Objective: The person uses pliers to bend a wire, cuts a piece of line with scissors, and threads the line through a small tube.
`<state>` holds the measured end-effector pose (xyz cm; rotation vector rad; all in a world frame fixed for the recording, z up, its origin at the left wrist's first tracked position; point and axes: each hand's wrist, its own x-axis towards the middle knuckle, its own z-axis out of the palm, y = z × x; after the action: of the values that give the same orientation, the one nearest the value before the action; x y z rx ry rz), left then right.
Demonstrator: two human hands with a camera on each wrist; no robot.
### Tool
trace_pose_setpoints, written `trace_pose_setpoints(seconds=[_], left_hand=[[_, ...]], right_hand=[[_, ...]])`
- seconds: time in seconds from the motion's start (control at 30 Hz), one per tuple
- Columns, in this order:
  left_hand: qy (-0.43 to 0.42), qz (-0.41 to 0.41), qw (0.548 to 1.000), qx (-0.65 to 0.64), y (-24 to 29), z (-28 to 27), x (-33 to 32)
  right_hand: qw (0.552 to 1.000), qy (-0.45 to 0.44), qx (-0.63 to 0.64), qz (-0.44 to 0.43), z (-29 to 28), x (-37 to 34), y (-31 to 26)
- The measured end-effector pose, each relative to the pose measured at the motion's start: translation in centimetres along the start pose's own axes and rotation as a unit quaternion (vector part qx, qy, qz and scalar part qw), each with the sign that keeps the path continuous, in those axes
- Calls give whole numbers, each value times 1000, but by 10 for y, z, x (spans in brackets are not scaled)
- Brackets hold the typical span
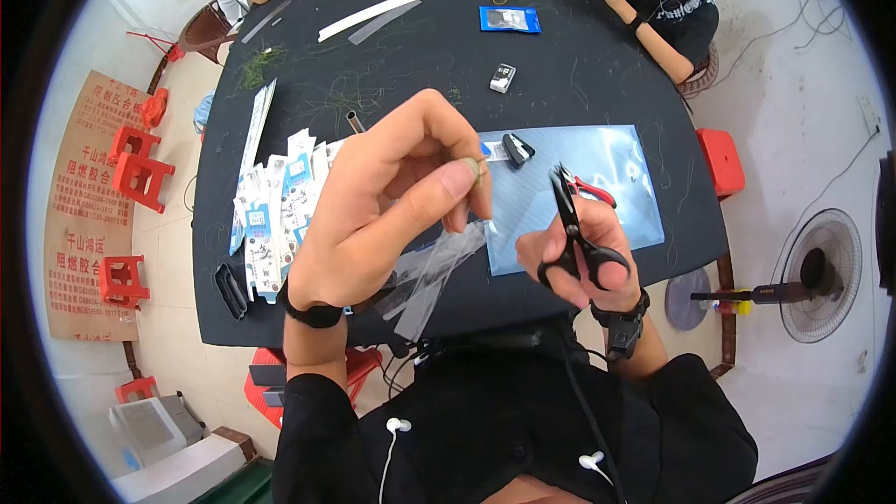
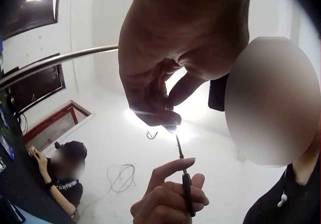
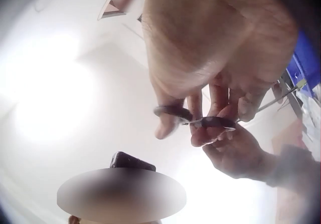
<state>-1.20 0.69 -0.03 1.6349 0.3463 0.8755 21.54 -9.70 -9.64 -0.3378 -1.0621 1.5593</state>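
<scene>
My left hand (image 1: pixel 383 215) is raised over the near side of the table, its thumb and index finger pinching a small greenish thing (image 1: pixel 477 168). Most of that thing is hidden by the fingertips, so I cannot tell its kind. To the right, my right hand (image 1: pixel 609 222) grips black scissors (image 1: pixel 575 235) by the finger loops, blades pointing up and away. In the left wrist view the tip of the scissors (image 2: pixel 187 191) is just below the left fingertips. A small dark curved piece (image 2: pixel 152 135) shows beside those fingertips. The right wrist view shows the thumb through one scissor loop (image 3: pixel 173 111).
A translucent blue sheet (image 1: pixel 627 151) lies under a red-handled tool (image 1: pixel 595 192) and a small black stapler (image 1: pixel 517 151). Clear plastic strips (image 1: pixel 431 294), printed packets (image 1: pixel 271 224) and green thread scraps (image 1: pixel 345 98) lie on the black tablecloth (image 1: pixel 420 56). Two people sit across the table.
</scene>
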Motion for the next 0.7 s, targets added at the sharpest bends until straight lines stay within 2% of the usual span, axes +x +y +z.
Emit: trace_pose_setpoints(seconds=[0.07, 0.17, 0.23, 0.37, 0.43, 0.7], left_hand=[[-28, -17, 998, -46, -1, 0, -2], [-60, -31, 993, -94, -1, 2, -2], [-28, -36, 994, -102, -2, 9, 0], [-32, -44, 992, -112, 0, 11, -1], [-93, -67, 981, -157, 1, 7, -3], [-100, -69, 977, -176, 3, 14, -5]], right_hand=[[999, 15, 49, -6, 8, 2, 6], [993, -13, 116, -6, 11, 6, 10], [994, -14, 112, -6, 13, 8, 10], [996, -11, 91, -8, 20, 10, 8], [997, -2, 81, 7, 23, 10, 2], [995, -18, 95, 1, 21, 6, 6]])
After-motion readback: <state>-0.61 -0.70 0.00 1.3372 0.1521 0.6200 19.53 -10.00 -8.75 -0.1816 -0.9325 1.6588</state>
